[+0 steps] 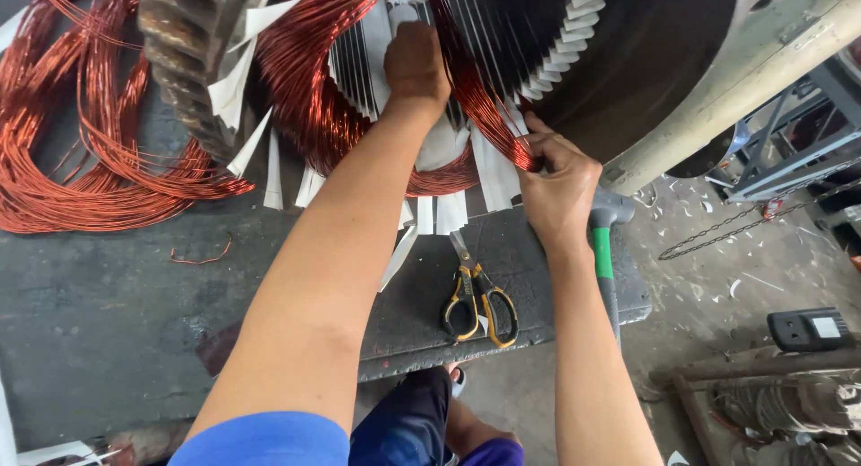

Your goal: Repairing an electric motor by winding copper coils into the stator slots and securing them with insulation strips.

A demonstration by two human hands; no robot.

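A big motor stator [646, 62] lies open in front of me, with white paper slot liners [489, 174] sticking out of its slots. Bundles of copper winding wire [309, 80] loop over its near end. My left hand [415, 67] presses down on the liners and wire at the stator's mouth, fingers curled and partly hidden. My right hand [558, 186] pinches a strand of the copper coil [502, 130] at the stator's lower edge.
A loose heap of copper wire [81, 134] lies at the left on the dark workbench [108, 322]. Yellow-handled scissors [475, 296] lie near the bench's front edge. A hammer with a green-banded handle [605, 251] sits under my right wrist. Chain and paper scraps litter the floor at right.
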